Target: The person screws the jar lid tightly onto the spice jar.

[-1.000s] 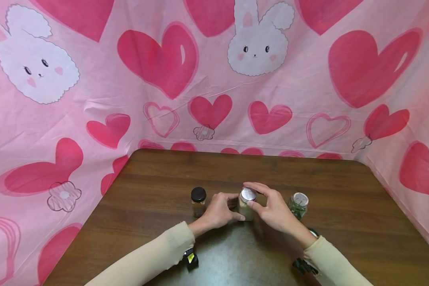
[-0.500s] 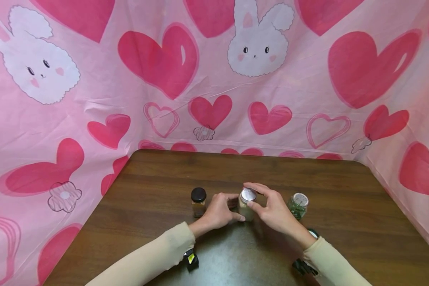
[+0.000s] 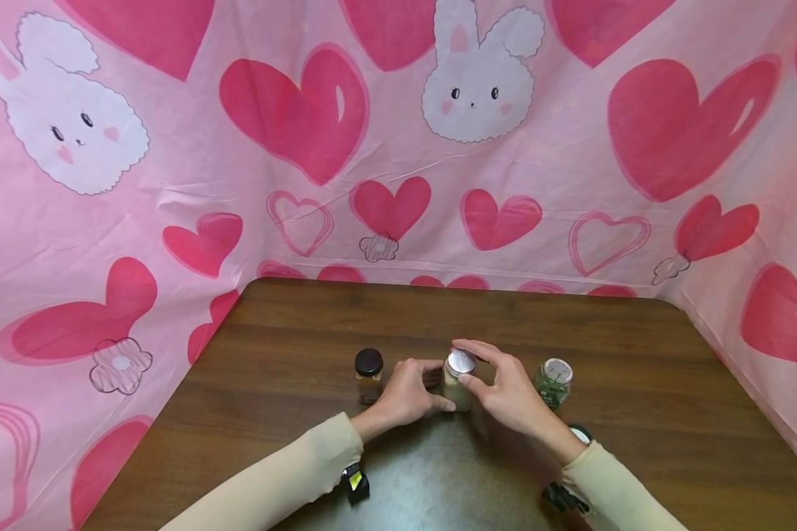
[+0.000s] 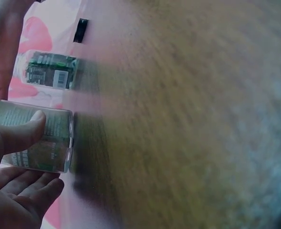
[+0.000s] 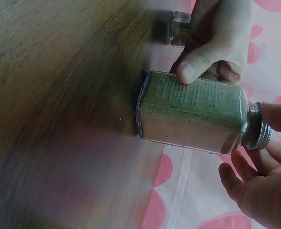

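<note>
A clear square spice jar (image 5: 193, 112) with a silver screw lid (image 3: 462, 361) stands upright on the table; greenish-brown powder fills it. My left hand (image 3: 408, 391) holds the body low down, thumb across the printed face (image 4: 21, 133) and fingers on the other side. With thumb and fingers my right hand (image 3: 508, 387) grips the lid at the top; in the right wrist view its thumb (image 5: 277, 117) lies on the lid's edge. The lid sits on the jar's neck. Part of the far side of the jar is hidden by the hands.
Left of my left hand stands a black-capped spice jar (image 3: 369, 375). Beyond my right hand is a jar of green herbs (image 3: 554, 383) with a pale top. A small dark round cap (image 4: 81, 30) lies near it, partly behind my right wrist in the head view.
</note>
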### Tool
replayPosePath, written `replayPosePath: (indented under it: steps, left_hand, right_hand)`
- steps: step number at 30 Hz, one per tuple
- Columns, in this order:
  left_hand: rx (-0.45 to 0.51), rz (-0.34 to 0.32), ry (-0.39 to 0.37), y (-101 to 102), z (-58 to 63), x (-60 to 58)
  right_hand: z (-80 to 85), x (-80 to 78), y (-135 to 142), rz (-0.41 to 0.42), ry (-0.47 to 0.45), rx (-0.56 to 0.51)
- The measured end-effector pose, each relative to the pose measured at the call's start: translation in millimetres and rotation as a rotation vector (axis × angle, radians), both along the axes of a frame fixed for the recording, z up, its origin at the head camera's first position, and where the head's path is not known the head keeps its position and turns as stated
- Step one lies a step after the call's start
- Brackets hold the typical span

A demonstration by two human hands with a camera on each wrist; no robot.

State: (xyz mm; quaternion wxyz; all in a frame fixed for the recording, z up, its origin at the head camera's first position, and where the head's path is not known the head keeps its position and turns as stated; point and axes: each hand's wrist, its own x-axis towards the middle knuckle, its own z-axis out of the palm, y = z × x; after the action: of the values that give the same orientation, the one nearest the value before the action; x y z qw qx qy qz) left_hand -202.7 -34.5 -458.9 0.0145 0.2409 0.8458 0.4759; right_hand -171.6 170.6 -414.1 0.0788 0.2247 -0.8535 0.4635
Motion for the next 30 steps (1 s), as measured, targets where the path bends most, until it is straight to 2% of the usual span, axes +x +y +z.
replayPosePath:
  steps: [11,25,30]
  left_hand:
    - [-0.024,0.007,0.004,-0.3,-0.4,-0.9]
    - [-0.015,0.0,-0.033,0.4,0.9,-2.7]
    - [-0.028,0.003,-0.021,0.0,1.4,-2.3]
  right_hand:
    - [-2.9,1.4,-2.5,-0.018,0.008,0.004]
    - [3.3,3.3,-1.5,-0.022,0.004,0.006]
    - [4.3,4.8,-1.6,-0.034,-0.01,0.015]
